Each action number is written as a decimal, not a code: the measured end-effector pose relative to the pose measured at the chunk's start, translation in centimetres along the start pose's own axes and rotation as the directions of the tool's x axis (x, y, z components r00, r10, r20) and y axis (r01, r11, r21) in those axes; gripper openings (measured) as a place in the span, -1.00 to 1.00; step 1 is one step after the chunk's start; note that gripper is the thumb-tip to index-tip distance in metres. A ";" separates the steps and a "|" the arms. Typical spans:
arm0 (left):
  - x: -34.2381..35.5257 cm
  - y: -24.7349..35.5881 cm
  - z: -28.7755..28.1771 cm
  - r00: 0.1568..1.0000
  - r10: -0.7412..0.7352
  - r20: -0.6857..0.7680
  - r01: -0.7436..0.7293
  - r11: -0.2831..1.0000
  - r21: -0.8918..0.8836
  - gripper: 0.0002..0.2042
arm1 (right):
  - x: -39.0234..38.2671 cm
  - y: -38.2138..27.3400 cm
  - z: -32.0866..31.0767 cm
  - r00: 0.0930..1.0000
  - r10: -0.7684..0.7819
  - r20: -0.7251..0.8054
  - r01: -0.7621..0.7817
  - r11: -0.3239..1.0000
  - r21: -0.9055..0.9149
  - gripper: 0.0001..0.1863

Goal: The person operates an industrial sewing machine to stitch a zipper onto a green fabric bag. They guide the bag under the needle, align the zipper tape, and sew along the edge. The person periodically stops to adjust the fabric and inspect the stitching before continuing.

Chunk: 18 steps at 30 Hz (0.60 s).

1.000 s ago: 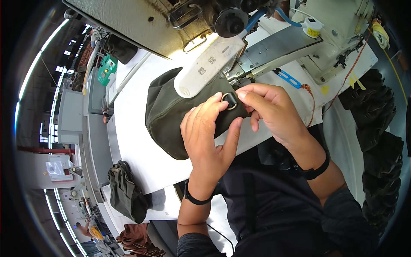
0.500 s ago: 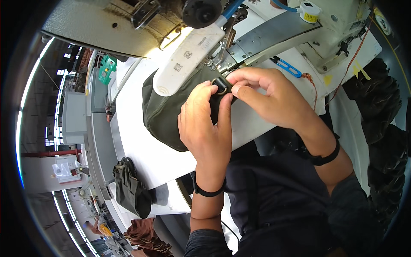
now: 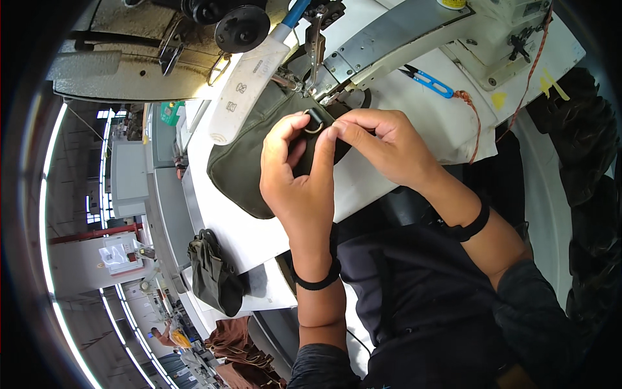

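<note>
A dark olive fabric piece (image 3: 240, 178), perhaps a bag, lies on the white table under the sewing machine's presser area (image 3: 308, 87). At its near edge is a small black tab (image 3: 315, 117) looped through a brass-coloured ring (image 3: 315, 131). My left hand (image 3: 299, 170) is closed on the tab and ring, thumb on one side and fingers on the other. From the right, my right hand (image 3: 389, 144) pinches beside the tab, with thumb and forefinger together. What lies between those two fingertips is mostly hidden. Both hands are just in front of the machine.
Blue-handled thread snips (image 3: 431, 83) lie on the table, tied to an orange cord. A white rounded lamp arm (image 3: 243, 94) reaches over the fabric. Another olive bag (image 3: 217, 275) rests at the table's left edge. Brown pieces (image 3: 236, 343) hang lower left; dark ones (image 3: 593, 194) pile far right.
The view has shifted, so machine and table sit differently in the picture. My right fingertips have moved down along the tab, and the ring shows more plainly. My left hand keeps its hold.
</note>
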<state>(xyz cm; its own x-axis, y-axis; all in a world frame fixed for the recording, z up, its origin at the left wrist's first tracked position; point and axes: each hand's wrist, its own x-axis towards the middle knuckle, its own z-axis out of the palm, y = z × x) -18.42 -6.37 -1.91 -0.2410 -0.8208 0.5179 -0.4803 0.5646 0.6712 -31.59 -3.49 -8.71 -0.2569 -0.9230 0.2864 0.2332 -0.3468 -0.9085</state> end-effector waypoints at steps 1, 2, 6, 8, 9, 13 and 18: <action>0.1 -0.1 0.2 1.000 -0.007 0.011 0.007 0.998 -0.055 -0.83 | -0.1 0.0 0.1 1.000 0.016 -0.017 -0.016 1.000 -0.002 -0.72; 0.3 -0.1 0.2 1.000 -0.007 0.017 0.009 0.994 -0.109 -0.84 | -0.2 -0.1 0.3 1.000 0.016 -0.022 -0.016 1.000 -0.010 -0.73; 0.4 0.5 -0.5 0.998 -0.062 0.030 0.067 0.973 -0.223 -0.87 | -0.5 -0.7 1.1 0.998 -0.003 -0.057 0.005 1.000 0.027 -0.76; 0.7 0.7 -1.1 0.995 -0.083 0.054 0.093 0.970 -0.225 -0.88 | -0.4 -1.3 1.5 0.999 -0.006 -0.049 0.008 1.000 0.030 -0.76; 0.9 0.8 -1.4 0.995 -0.074 0.060 0.085 0.978 -0.189 -0.88 | -0.4 -1.7 1.5 1.000 0.000 -0.030 0.000 1.000 0.005 -0.75; 1.1 2.7 -1.6 0.986 -0.071 0.151 0.051 0.989 0.136 -0.86 | 0.1 -1.3 0.7 1.000 0.000 0.014 0.001 0.999 -0.036 -0.72; 1.4 3.1 -1.1 0.994 -0.072 0.078 0.051 0.971 0.235 -0.69 | 0.3 -0.9 1.4 1.000 0.004 -0.004 -0.004 0.999 -0.037 -0.76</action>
<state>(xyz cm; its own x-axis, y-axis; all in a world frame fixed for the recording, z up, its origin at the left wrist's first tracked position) -19.37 -5.64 1.48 -0.2710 -0.8634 0.4256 -0.6770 0.4853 0.5533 -30.59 -3.71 -7.39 -0.2598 -0.9236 0.2820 0.1995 -0.3370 -0.9201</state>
